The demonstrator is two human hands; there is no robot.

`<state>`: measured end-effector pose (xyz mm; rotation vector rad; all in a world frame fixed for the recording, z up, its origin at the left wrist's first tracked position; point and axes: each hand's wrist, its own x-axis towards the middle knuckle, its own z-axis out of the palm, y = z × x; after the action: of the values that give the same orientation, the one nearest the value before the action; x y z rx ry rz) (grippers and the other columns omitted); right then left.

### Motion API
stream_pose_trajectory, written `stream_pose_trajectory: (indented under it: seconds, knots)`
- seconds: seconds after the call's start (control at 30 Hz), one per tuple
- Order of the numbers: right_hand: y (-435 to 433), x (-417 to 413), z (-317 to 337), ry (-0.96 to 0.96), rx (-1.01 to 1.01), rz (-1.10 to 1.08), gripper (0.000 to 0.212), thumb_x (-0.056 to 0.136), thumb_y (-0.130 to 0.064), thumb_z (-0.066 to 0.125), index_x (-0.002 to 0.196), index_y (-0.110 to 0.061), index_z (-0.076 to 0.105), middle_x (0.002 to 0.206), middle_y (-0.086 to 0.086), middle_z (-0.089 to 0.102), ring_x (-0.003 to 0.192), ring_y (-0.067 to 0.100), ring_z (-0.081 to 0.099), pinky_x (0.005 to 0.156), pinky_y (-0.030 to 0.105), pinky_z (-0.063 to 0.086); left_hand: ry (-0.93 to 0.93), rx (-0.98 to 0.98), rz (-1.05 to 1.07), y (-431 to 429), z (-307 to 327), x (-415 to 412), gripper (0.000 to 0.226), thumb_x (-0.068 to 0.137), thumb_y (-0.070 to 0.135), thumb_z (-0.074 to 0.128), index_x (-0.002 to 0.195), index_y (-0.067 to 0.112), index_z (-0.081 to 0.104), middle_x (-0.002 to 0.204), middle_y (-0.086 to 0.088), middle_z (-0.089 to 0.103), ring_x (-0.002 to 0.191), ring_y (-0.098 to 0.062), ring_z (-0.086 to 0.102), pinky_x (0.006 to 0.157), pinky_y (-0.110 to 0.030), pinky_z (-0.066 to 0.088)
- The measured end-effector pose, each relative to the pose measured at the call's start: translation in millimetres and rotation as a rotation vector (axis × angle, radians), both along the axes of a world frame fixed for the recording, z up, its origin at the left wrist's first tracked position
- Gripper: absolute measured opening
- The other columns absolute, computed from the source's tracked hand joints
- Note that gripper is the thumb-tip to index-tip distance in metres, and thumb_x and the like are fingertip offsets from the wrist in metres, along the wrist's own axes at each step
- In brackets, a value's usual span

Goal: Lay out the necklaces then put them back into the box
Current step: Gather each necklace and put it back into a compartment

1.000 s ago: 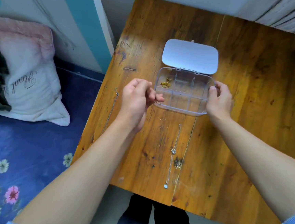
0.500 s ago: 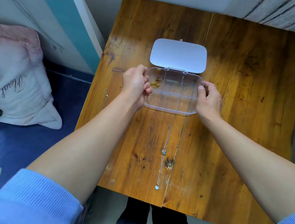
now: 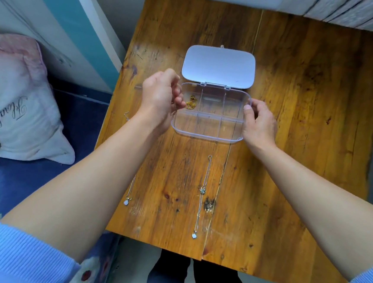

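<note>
A clear plastic box (image 3: pixel 206 136) with several compartments lies open on the wooden table (image 3: pixel 293 150), its white lid (image 3: pixel 219 65) folded back. A gold necklace (image 3: pixel 192 102) sits bunched in the far-left compartment. My left hand (image 3: pixel 160 98) reaches in over the box's left end, its curled fingertips pinching the gold chain. My right hand (image 3: pixel 259 125) grips the box's right end. A silver necklace (image 3: pixel 202 194) lies stretched out straight in front of the box. A second silver necklace (image 3: pixel 129 196) lies further left, mostly hidden under my left forearm.
The table's left edge borders a bed with a blue floral sheet (image 3: pixel 19 183) and a white pillow (image 3: pixel 19 104). A wall runs behind the table. My legs (image 3: pixel 191 279) show below the table's near edge.
My left hand has moved from above the table in front of the box to the box's left end and dipped its fingers into the gold necklace's compartment. The right hand stays on the box.
</note>
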<state>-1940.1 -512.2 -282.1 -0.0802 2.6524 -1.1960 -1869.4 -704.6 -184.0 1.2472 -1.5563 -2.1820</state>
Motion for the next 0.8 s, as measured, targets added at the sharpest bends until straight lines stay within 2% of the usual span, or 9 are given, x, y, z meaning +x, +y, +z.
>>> stream_pose_trajectory:
  seconds: [0.13, 0.27, 0.33, 0.4, 0.47, 0.53, 0.63, 0.73, 0.8]
  knots:
    - [-1, 0, 1, -0.014, -0.005, -0.013, 0.035, 0.100, -0.031, 0.045, 0.129, -0.018, 0.057, 0.121, 0.006, 0.064, 0.113, 0.024, 0.056, 0.090, 0.035, 0.043, 0.053, -0.004, -0.001, -4, 16, -7, 0.026, 0.085, 0.007, 0.045, 0.061, 0.015, 0.038, 0.047, 0.002, 0.035, 0.039, -0.011, 0.028, 0.043, -0.023, 0.027]
    - [-3, 1, 3, -0.023, 0.000, -0.021, 0.034, 0.100, -0.030, 0.045, 0.129, -0.018, 0.058, 0.121, 0.006, 0.064, 0.114, 0.025, 0.056, 0.091, 0.036, 0.044, -0.028, -0.072, -0.047, -4, 1, -9, 0.022, 0.086, 0.008, 0.046, 0.065, 0.014, 0.040, 0.048, 0.002, 0.036, 0.039, -0.011, 0.028, 0.041, -0.024, 0.026]
    - [-4, 1, 4, -0.029, -0.005, -0.029, 0.034, 0.100, -0.029, 0.045, 0.129, -0.017, 0.057, 0.122, 0.005, 0.064, 0.114, 0.024, 0.056, 0.093, 0.038, 0.046, -0.105, -0.085, -0.085, -2, -14, -5, 0.019, 0.086, 0.006, 0.046, 0.069, 0.013, 0.043, 0.052, -0.001, 0.038, 0.040, -0.012, 0.031, 0.040, -0.024, 0.031]
    - [-4, 1, 6, -0.033, -0.005, -0.031, 0.034, 0.100, -0.028, 0.046, 0.130, -0.015, 0.057, 0.123, 0.005, 0.064, 0.114, 0.023, 0.056, 0.094, 0.037, 0.047, -0.161, -0.098, -0.144, -2, -27, 0, 0.017, 0.088, 0.003, 0.047, 0.072, 0.010, 0.046, 0.057, -0.004, 0.044, 0.042, -0.015, 0.040, 0.040, -0.025, 0.043]
    - [-4, 1, 7, -0.039, -0.006, -0.019, 0.035, 0.100, -0.028, 0.047, 0.130, -0.013, 0.058, 0.124, 0.005, 0.064, 0.114, 0.022, 0.057, 0.093, 0.034, 0.045, -0.157, -0.153, -0.215, -2, -39, 5, 0.015, 0.086, 0.001, 0.048, 0.073, 0.007, 0.049, 0.059, -0.008, 0.051, 0.046, -0.018, 0.051, 0.049, -0.029, 0.053]
    - [-3, 4, 11, -0.047, 0.013, -0.012, 0.038, 0.099, -0.030, 0.048, 0.132, -0.013, 0.056, 0.127, 0.005, 0.063, 0.116, 0.021, 0.056, 0.094, 0.032, 0.044, -0.119, -0.339, -0.318, -2, -43, 7, 0.011, 0.082, 0.005, 0.054, 0.071, 0.007, 0.053, 0.061, -0.007, 0.056, 0.054, -0.018, 0.057, 0.060, -0.033, 0.056]
    - [3, 22, 19, 0.024, 0.075, -0.080, 0.040, 0.095, -0.034, 0.052, 0.129, -0.014, 0.057, 0.126, 0.006, 0.062, 0.114, 0.021, 0.057, 0.094, 0.035, 0.044, -0.092, -0.869, -0.575, -5, -45, 14, 0.008, 0.077, 0.013, 0.060, 0.070, 0.009, 0.058, 0.071, -0.003, 0.057, 0.068, -0.016, 0.051, 0.064, -0.030, 0.043]
    - [12, 67, 30, 0.106, 0.089, -0.197, 0.022, 0.093, -0.032, 0.056, 0.107, -0.017, 0.064, 0.105, 0.003, 0.065, 0.096, 0.022, 0.061, 0.081, 0.035, 0.046, -0.148, -1.212, -0.729, -13, -51, 24, 0.012, 0.081, 0.020, 0.062, 0.077, 0.009, 0.061, 0.088, -0.004, 0.053, 0.089, -0.020, 0.046, 0.073, -0.031, 0.039]
    - [12, 102, 34, -0.011, 0.156, -0.172, 0.014, 0.091, -0.035, 0.059, 0.092, -0.023, 0.065, 0.089, -0.002, 0.068, 0.087, 0.025, 0.062, 0.073, 0.035, 0.046, -0.223, -1.293, -0.752, -20, -58, 31, 0.015, 0.084, 0.024, 0.062, 0.082, 0.009, 0.065, 0.096, -0.008, 0.053, 0.097, -0.024, 0.048, 0.075, -0.035, 0.043]
